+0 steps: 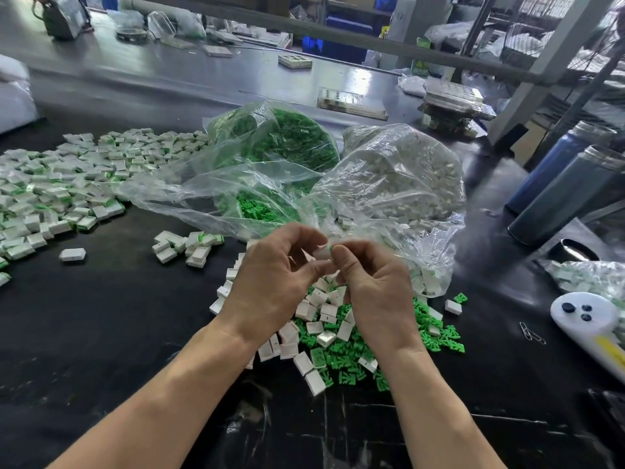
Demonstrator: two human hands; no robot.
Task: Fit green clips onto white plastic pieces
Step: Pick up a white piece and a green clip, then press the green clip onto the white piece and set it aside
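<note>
Green clip (329, 248) meets white piece (320, 254) at centre frame, pinched between left hand (270, 282) and right hand (368, 282). Misalignment risks a jammed or dropped clip.

Two dark cylindrical flasks (571, 184) lie side by side at the right of the black tabletop (101, 333). Nearer, a white handheld device (588, 319) with dark buttons rests beside two paper clips (532, 333).
</note>
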